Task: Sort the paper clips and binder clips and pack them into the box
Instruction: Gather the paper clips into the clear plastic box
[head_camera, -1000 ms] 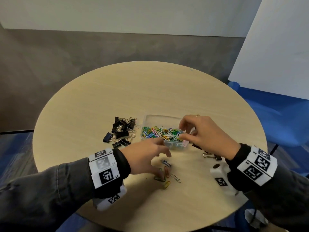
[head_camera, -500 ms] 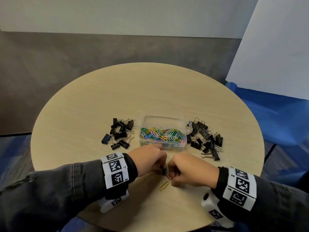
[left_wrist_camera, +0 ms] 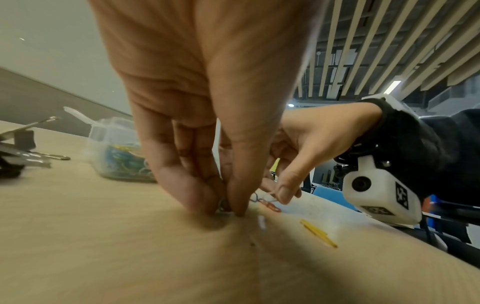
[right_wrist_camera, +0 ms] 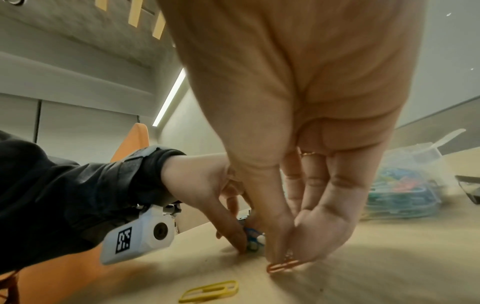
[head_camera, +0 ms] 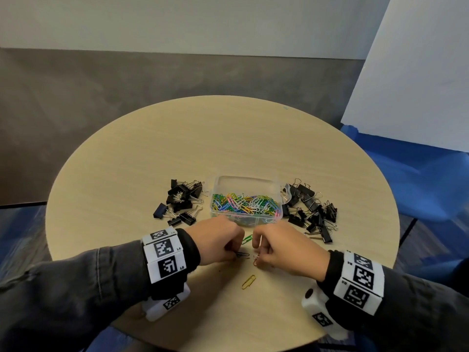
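pinching loose clips just in front of the clear box (head_camera: 245, 180), the left hand (head_camera: 217, 241) nips a dark paper clip (head_camera: 243, 254) and the right hand (head_camera: 284, 250) an orange paper clip (right_wrist_camera: 283, 266), both low on the round pale-wood table (head_camera: 152, 148). a yellow paper clip (head_camera: 248, 282) lies nearer the table's edge. black binder clips (head_camera: 181, 201) sit heaped either side of the box, itself full of bright clips, with a grey floor and white wall beyond.

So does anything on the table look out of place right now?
A few stray paper clips lie outside the box: a yellow paper clip near the table's front edge, and a green paper clip between the hands. Binder clips sit in two loose piles either side.
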Action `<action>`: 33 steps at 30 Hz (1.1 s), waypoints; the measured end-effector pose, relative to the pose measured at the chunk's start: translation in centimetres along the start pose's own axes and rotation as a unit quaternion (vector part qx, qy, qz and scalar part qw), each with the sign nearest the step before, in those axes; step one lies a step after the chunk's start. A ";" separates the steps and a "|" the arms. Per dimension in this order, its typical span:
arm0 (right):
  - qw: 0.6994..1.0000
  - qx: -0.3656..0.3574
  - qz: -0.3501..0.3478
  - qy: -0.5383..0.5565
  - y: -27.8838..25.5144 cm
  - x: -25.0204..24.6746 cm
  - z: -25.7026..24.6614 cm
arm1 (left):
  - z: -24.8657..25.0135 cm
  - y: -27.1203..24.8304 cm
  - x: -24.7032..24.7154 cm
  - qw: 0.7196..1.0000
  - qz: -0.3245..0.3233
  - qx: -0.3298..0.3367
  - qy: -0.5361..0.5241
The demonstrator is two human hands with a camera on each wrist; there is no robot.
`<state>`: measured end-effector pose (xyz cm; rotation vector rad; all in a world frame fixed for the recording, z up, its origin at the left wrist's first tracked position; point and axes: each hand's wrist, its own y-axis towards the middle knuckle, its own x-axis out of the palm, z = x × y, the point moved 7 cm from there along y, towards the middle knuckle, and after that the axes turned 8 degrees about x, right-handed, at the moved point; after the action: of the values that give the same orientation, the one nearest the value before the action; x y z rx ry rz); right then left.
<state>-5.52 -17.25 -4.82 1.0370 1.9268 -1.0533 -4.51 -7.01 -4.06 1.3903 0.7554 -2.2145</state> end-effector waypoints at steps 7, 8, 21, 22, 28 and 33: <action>0.993 -0.049 -0.046 -0.098 0.4 0.5 -0.1 | -1.3 -1.0 -1.4 0.995 0.068 -0.001 -0.071; 0.991 -0.058 -0.048 -0.114 0.3 0.6 -0.2 | -1.5 -1.0 -1.7 0.993 0.081 -0.004 -0.083; 0.982 -0.067 0.178 -0.018 0.4 -8.4 0.3 | -5.0 -0.5 -8.0 0.961 0.256 -0.053 -0.086; 0.981 -0.074 0.177 -0.031 0.3 -8.1 0.0 | -4.9 -0.5 -7.8 0.963 0.253 -0.055 -0.071; 0.991 -0.078 -0.014 -0.111 -0.6 -0.4 -1.5 | -4.3 -1.1 -7.0 0.965 0.251 -0.059 -0.038; 0.989 -0.080 -0.015 -0.123 -0.7 1.5 -2.9 | -4.6 -1.4 -5.9 0.978 0.188 -0.088 0.003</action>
<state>-7.35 -14.48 -4.64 0.7533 1.7964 -0.9760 0.20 -2.63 0.00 1.3276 0.6125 -1.8089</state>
